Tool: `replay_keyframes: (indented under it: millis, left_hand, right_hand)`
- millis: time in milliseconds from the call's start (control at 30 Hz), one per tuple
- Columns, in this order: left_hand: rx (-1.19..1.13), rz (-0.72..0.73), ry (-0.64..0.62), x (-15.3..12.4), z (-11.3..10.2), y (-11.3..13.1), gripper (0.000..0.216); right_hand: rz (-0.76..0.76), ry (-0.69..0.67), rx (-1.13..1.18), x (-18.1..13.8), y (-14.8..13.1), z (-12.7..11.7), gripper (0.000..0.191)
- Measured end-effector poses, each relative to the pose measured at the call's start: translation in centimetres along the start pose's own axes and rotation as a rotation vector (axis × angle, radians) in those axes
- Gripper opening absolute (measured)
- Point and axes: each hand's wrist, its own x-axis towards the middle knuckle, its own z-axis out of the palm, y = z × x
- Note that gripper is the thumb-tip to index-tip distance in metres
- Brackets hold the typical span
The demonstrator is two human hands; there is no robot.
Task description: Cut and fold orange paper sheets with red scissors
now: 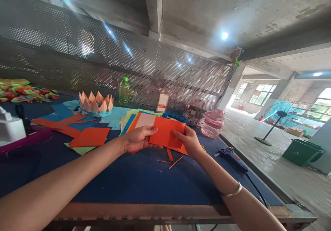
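An orange sheet of paper (167,132) is held up over the table between my two hands. My left hand (141,138) grips its left edge, thumb on top and fingers beneath. At the right edge my right hand (190,140) pinches it between thumb and fingers. Behind and below lies a fanned stack of coloured paper (131,119) in yellow, blue, white and orange. Thin orange paper strips (176,162) rest on the tabletop just under the sheet. To the left, a square of orange paper (90,137) lies over a green piece.
On the dark blue table (134,186) stand a folded-paper crown shape (96,103), a green bottle (124,91), a pink-lidded jar (212,124) and a patterned basket (195,116). A blue glue gun (232,159) lies right, its cord over the edge. A perforated metal screen (144,65) rises behind.
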Motion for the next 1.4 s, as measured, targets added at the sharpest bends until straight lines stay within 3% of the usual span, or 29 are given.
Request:
replay_keyframes:
  millis: [533,1000,1400]
  left_hand:
    - [0.027,0.006,0.009,-0.10,0.44,0.14,0.022]
    - [0.019,0.011,0.022,-0.20,0.51,0.06,0.021]
    - [0.055,0.014,0.012,-0.32,0.53,0.09,0.035]
  right_hand:
    - [-0.039,-0.045,0.025,0.27,0.37,-0.37,0.035]
    - [-0.047,-0.032,-0.003,0.08,0.18,-0.14,0.039]
    - [-0.031,-0.050,-0.001,-0.07,-0.04,-0.03,0.042]
